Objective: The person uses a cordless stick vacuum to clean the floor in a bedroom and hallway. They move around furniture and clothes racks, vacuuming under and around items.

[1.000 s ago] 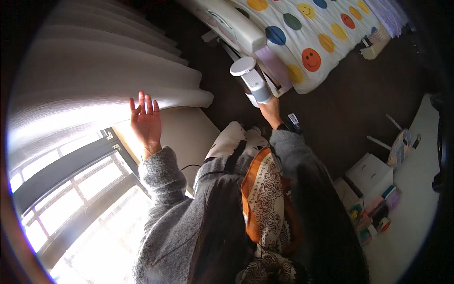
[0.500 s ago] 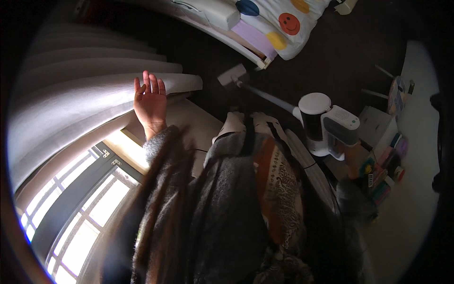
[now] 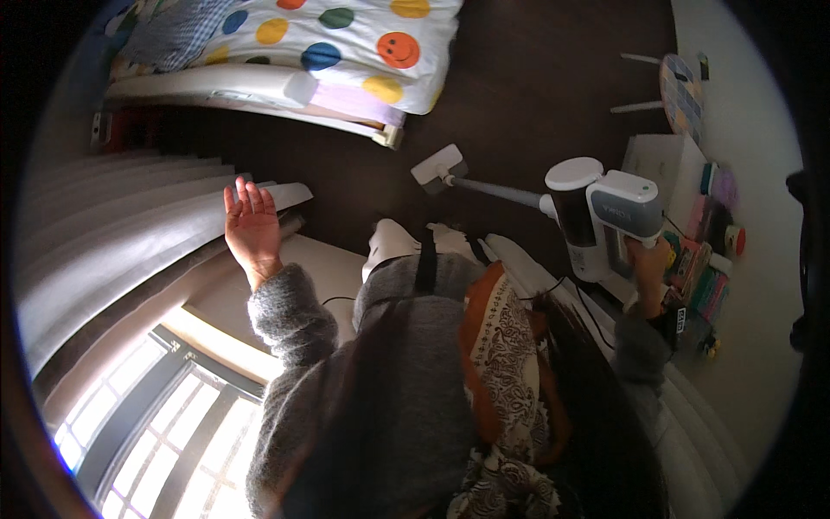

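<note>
A white and grey cordless stick vacuum cleaner is at my right, and my right hand is wrapped round its handle. From its body a grey tube runs left to a white and grey floor head on the dark floor, beyond my feet. My left hand is raised palm up with fingers stretched and nothing in it. It is in front of the pale curtain; whether it touches the cloth I cannot tell.
A bed with a spotted cover stands at the far side, its white frame corner close to the floor head. Along the right wall are a white cabinet, a small round stool and several books. A bright window is lower left.
The view has turned, so the bed and curtain sit further left and more of the bed shows. My right hand on the vacuum handle is clearer now. My left hand stays stretched out.
</note>
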